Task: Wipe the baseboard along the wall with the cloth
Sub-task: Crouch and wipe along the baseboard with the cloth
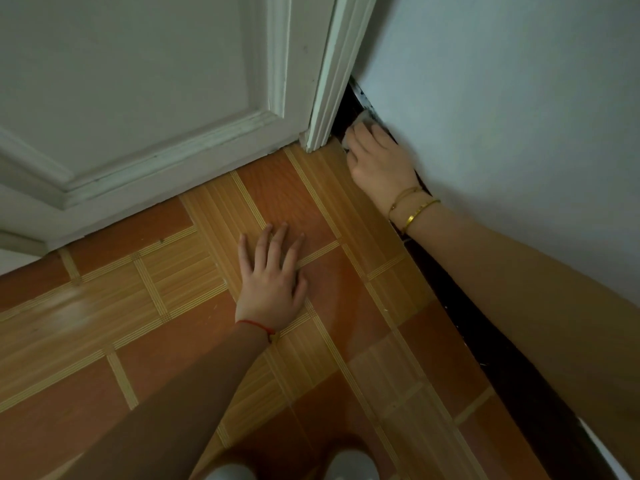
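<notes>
A dark baseboard runs along the foot of the pale wall on the right, from the door frame toward me. My right hand presses a small white cloth against the baseboard's far end, right beside the door frame; only a bit of the cloth shows past my fingers. Gold bracelets circle that wrist. My left hand lies flat on the floor tiles with fingers spread, holding nothing, a red string around its wrist.
A white panelled door and its frame close off the corner ahead. The floor is orange and yellow-striped tile. The pale wall fills the right side. My knees show at the bottom edge.
</notes>
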`<state>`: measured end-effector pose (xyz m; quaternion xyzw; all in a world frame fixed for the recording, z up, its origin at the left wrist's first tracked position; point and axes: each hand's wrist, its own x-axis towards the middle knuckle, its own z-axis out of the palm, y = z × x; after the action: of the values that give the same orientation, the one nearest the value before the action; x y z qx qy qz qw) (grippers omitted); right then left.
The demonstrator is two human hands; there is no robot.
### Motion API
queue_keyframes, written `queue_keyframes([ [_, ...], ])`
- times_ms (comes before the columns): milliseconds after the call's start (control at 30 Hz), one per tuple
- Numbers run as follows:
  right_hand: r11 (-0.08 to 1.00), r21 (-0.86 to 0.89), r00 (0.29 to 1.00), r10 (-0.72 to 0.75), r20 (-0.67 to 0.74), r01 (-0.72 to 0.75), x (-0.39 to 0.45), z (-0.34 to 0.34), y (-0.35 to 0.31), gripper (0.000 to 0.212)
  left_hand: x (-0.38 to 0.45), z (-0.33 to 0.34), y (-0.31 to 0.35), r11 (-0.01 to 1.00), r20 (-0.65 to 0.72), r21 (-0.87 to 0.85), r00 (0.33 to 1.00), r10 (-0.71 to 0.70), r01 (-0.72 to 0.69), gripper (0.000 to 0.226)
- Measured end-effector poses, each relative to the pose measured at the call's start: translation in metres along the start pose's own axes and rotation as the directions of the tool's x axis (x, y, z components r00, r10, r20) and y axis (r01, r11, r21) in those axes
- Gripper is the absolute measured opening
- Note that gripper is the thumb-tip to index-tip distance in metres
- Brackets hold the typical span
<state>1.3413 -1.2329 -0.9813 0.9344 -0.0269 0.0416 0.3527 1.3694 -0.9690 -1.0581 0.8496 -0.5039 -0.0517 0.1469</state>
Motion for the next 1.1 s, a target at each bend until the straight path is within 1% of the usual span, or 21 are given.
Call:
queue_keyframes([
  [67,1.000,0.017,1.000,-0.018,-0.010,0.018,0.013,0.007,0.001,0.015,0.000,0.000,0.000,1.000,0.010,0.002,1.000,-0.004,0.004,0.059],
  [233,0.999,0.033,0.999,-0.032,0.020,0.031,0.018,0.006,0.005,0.015,0.000,-0.001,0.000,1.000,0.025,-0.002,1.000,-0.004,0.004,0.060],
  [300,0.998,0.047,0.999,-0.031,0.008,0.030,0.010,0.004,0.002,0.019,0.000,-0.001,0.000,1.000,0.028,-0.001,1.000,-0.002,0.002,0.060],
  [367,0.999,0.041,1.000,-0.026,0.000,0.026,-0.005,0.000,-0.002,0.030,0.000,-0.001,-0.001,1.000,0.029,-0.005,1.000,0.000,0.000,0.059],
  [433,0.998,0.054,1.000,-0.018,0.002,0.018,-0.023,-0.008,-0.006,0.035,0.000,-0.001,-0.001,1.000,0.027,-0.015,1.000,-0.002,0.002,0.059],
  [567,0.993,0.116,0.999,-0.013,0.030,0.010,-0.064,-0.021,-0.014,0.027,0.000,-0.002,0.000,1.000,0.034,-0.019,0.999,-0.008,0.008,0.059],
  [700,0.992,0.118,0.996,-0.050,0.073,0.041,-0.085,-0.024,-0.014,0.017,0.000,-0.001,0.000,1.000,0.030,-0.028,1.000,-0.004,0.005,0.059],
  [800,0.996,0.072,0.996,-0.049,0.075,0.044,-0.074,-0.020,-0.011,0.021,0.000,-0.001,0.000,1.000,0.025,-0.027,1.000,-0.006,0.006,0.060],
  [900,0.998,0.032,0.998,-0.049,0.035,0.048,-0.051,-0.015,-0.008,0.028,0.000,0.000,-0.001,1.000,0.008,-0.030,1.000,-0.003,0.004,0.060],
  [967,0.999,-0.015,0.998,-0.047,0.032,0.048,-0.031,-0.008,-0.005,0.031,0.000,0.001,-0.001,1.000,-0.001,-0.030,1.000,0.000,0.000,0.060],
  [1033,0.997,-0.044,0.996,-0.056,0.066,0.059,-0.009,-0.001,-0.003,0.027,0.000,0.001,-0.001,1.000,-0.001,-0.025,1.000,-0.002,0.002,0.060],
  [1100,0.999,-0.004,0.991,-0.048,0.127,0.049,0.011,0.003,0.000,0.024,0.000,0.001,-0.001,1.000,0.004,-0.020,1.000,-0.004,0.004,0.059],
])
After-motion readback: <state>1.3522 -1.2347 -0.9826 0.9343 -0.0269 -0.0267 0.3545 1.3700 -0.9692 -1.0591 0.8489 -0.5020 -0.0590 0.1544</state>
